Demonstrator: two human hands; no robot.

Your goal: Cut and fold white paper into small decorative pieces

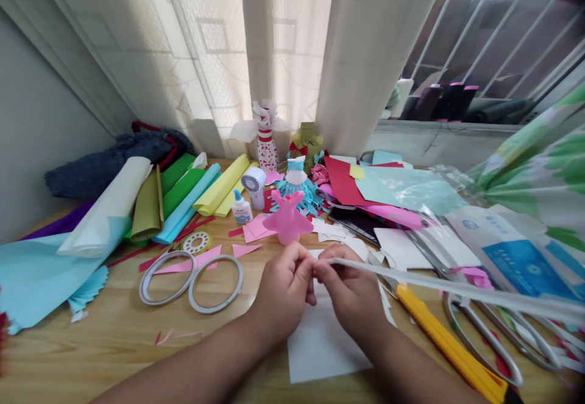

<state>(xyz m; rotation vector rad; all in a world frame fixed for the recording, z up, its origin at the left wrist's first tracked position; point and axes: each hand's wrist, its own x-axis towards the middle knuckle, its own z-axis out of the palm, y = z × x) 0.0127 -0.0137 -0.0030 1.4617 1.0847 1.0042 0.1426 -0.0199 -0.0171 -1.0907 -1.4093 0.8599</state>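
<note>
My left hand [286,285] and my right hand [354,294] meet fingertip to fingertip above the table, both pinched closed. Between them is the end of a long white paper strip [439,280], which runs from my right fingers to the right edge of the view. The pinched end itself is mostly hidden by my fingers. Below my hands lies a white paper sheet [326,349]. Just beyond them a pink paper dress-like figure [289,221] stands upright. Near my right forearm are a yellow utility knife [443,337] and large metal scissors [479,325].
Two tape rolls [216,309] lie left of my hands. A glue bottle [241,208] and small fan [256,187] stand behind. Paper rolls [107,209] fill the left. Wrapped figures [266,142] stand near the curtain [287,56]. Paper sheets [406,184] and a blue-white packet [516,258] cover the right.
</note>
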